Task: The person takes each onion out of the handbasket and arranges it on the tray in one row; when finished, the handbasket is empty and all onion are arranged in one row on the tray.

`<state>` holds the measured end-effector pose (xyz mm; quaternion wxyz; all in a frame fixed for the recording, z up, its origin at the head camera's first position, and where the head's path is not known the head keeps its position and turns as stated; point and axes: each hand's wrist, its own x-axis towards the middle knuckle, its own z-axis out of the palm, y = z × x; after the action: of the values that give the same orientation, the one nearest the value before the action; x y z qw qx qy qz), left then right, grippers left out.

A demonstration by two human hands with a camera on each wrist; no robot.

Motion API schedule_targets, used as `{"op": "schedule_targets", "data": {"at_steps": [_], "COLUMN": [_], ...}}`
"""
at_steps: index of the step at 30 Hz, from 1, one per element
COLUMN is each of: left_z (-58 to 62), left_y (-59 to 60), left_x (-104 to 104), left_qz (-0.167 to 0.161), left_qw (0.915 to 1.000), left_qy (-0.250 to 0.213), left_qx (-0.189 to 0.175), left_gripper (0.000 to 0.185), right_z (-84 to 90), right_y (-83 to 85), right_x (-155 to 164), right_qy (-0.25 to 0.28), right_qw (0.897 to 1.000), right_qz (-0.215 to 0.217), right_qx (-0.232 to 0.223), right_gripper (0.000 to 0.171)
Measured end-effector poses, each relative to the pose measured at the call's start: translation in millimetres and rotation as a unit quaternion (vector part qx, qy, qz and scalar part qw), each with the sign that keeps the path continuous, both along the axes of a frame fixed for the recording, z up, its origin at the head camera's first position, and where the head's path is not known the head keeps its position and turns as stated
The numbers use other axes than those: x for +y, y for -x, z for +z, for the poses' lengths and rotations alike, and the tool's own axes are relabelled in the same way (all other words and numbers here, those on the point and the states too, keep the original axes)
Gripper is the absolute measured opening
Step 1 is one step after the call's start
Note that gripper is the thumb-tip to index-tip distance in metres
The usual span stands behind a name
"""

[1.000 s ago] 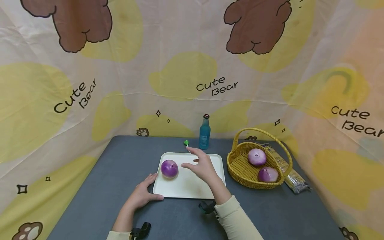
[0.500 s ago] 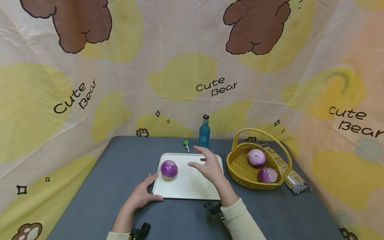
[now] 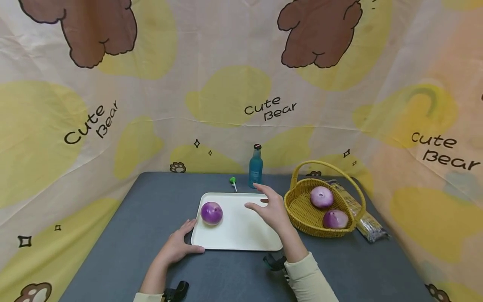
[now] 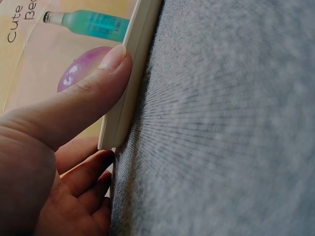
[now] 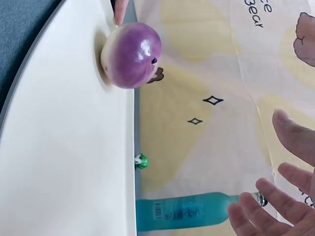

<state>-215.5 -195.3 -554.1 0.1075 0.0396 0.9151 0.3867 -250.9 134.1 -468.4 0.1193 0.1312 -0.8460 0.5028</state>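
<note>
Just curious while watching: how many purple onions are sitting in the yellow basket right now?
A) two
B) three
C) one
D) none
A: the head view shows two purple onions inside the yellow basket, while a third onion lies apart on the white tray.

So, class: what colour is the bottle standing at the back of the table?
The bottle is light blue with a dark cap; the head view shows it best.
</note>
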Motion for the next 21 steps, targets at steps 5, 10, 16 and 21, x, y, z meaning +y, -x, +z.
{"op": "schedule_targets", "data": {"at_steps": [5,10,16,21], "left_z": [1.4,1.1,0.9,0.5], "left_y": [-1.3,-1.2,-0.7,-0.3], "left_x": [-1,-2,-1,-1], "left_qz": [0.002,0.002,0.002,0.002], "left_qw": [1.0,1.0,1.0,1.0], "left_qy": [0.0,0.001,0.0,0.001], "left_qx": [-0.003,-0.004,-0.002,-0.003], "left_gripper": [0.113,0.112,0.113,0.113], "right_z": [0.5,2.9,3.5,3.9], "right_y": [-0.4,-0.2,-0.5,-0.1], "right_x": [8,18,30,41], "right_qy": [-0.003,-0.009,-0.012,-0.013], "right_qw": [1.0,1.0,0.999,0.998], "right_qz": [-0.007,-0.02,-0.042,-0.05], "right_qx": [0.005,0.012,0.029,0.033], "right_gripper": [0.067,0.065,0.065,0.065]}}
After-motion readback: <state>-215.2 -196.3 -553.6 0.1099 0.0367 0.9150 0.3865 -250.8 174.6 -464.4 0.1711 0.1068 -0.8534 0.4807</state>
